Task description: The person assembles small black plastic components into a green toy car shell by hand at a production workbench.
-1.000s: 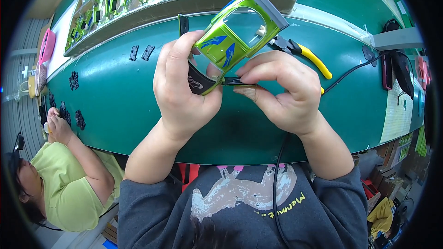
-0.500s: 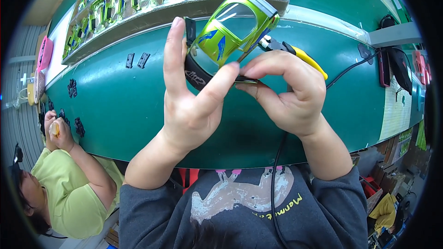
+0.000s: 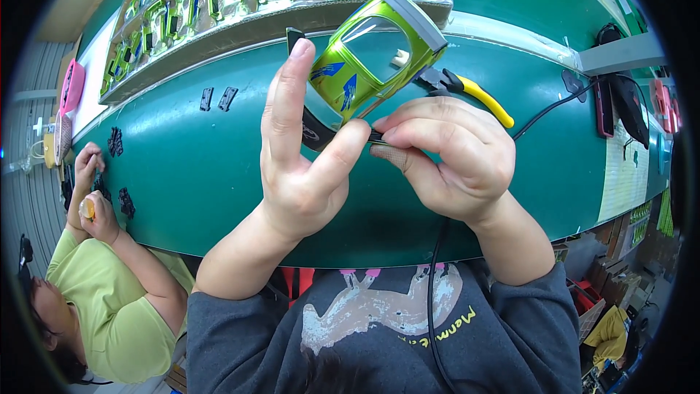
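Note:
A bright green toy car body shell (image 3: 341,76) with blue marks, clear windows and a grey rear edge is tilted up above the table. My left hand (image 3: 302,182) grips its black front end between thumb and fingers, with the index finger stretched upward. Fingers of my right hand (image 3: 459,149) pinch the black edge piece (image 3: 376,136) at the shell's near corner, close to my left thumb. My right thumb has a tan covering on it. My fingertips partly hide where the black piece meets the shell.
Yellow-handled cutters (image 3: 481,97) lie just beyond my right hand. A cardboard tray (image 3: 240,29) of similar green shells stands at the back left. Two small black parts (image 3: 227,97) rest on the green table. A co-worker (image 3: 109,299) sits at the left; a black cable (image 3: 539,120) runs at the right.
The shell has shifted slightly right and down in my hands. My left index finger has moved right, and the cutters show more fully. One of the co-worker's hands has lifted away from the other.

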`<state>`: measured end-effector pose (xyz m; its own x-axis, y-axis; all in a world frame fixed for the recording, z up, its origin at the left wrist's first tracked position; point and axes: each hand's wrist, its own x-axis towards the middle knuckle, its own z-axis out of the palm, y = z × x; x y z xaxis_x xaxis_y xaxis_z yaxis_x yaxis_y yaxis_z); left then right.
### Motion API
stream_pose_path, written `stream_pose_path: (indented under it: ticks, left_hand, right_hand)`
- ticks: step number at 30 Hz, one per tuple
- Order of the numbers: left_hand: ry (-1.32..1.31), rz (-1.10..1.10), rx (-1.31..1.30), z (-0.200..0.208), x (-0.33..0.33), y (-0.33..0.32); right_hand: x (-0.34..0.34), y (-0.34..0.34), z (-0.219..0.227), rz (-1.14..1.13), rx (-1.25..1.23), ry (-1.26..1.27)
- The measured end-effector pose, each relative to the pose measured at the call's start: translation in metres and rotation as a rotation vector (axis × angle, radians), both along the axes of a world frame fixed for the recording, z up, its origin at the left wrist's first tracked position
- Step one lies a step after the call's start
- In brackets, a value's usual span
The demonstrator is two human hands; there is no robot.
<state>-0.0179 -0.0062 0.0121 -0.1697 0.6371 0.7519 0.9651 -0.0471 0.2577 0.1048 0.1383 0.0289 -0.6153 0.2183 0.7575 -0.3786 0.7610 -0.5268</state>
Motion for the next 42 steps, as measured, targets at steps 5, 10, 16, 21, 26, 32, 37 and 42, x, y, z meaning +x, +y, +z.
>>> stream_pose_path:
  ticks: [5, 10, 16, 21, 26, 32, 37, 42]
  left_hand:
    - [-0.194, -0.015, -0.179, 0.003, 0.003, -0.002]
    - [-0.357, -0.071, -0.270, 0.008, 0.003, -0.007]
    - [-2.017, -0.729, -0.330, 0.011, -0.008, -0.013]
    - [-2.048, -0.759, -0.357, 0.007, -0.012, -0.011]
    - [-2.006, -0.713, -0.378, 0.010, -0.011, -0.010]
    - [-0.497, -0.127, -0.329, -0.002, -0.002, -0.006]
    - [-0.132, 0.000, -0.143, -0.003, -0.006, 0.000]
    - [-0.394, -0.017, -0.011, -0.001, -0.003, -0.004]
  right_hand:
    - [0.001, 0.001, 0.001, 0.010, -0.144, -0.111]
    - [0.008, -0.002, 0.012, 0.116, -0.701, -0.320]
    - [0.014, 0.007, 0.019, 0.004, -0.667, -0.173]
    - [0.015, 0.007, 0.020, 0.006, -0.612, -0.172]
    - [0.015, 0.004, 0.019, 0.025, -0.645, -0.183]
    - [0.008, 0.001, 0.015, 0.090, -0.607, -0.380]
    - [0.003, 0.000, 0.004, 0.124, -0.465, -0.248]
    - [0.002, -0.001, 0.001, 0.121, -0.293, -0.186]
